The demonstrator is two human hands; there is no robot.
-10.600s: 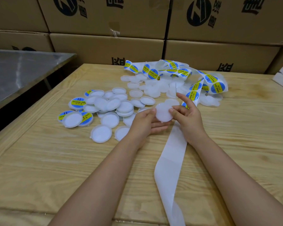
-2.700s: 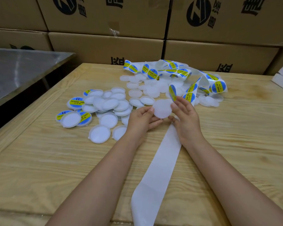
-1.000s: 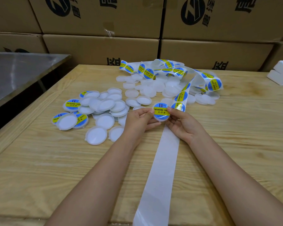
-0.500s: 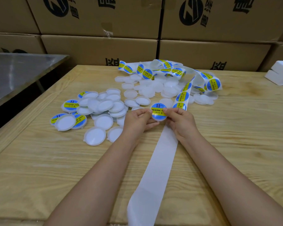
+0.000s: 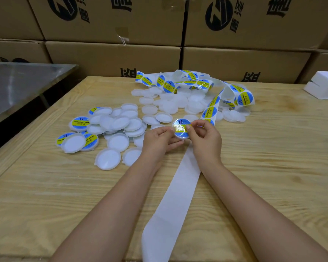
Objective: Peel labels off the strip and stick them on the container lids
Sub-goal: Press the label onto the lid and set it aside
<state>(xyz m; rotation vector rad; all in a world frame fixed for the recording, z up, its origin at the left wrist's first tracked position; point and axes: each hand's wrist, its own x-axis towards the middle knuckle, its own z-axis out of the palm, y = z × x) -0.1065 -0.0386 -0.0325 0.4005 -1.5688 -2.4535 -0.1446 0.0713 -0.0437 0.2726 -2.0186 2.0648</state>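
Both hands hold one round white lid (image 5: 180,128) that carries a blue and yellow label, just above the wooden table (image 5: 263,167). My left hand (image 5: 160,140) grips its left edge and underside. My right hand (image 5: 204,137) pinches its right side, thumb on the label. The label strip (image 5: 209,112) runs from a tangled pile at the back toward my hands, and its bare white backing (image 5: 178,195) trails to the near edge. Plain lids (image 5: 167,105) lie heaped under the strip.
A pile of lids (image 5: 110,127), some labelled and most upside down, lies to the left of my hands. Cardboard boxes (image 5: 114,59) are stacked behind the table. A metal table (image 5: 17,86) stands at left, and white foam blocks (image 5: 324,87) at far right.
A label went from the strip onto the plain lid between my hands. In the last second my right thumb moved onto the label and the lid tilted slightly.
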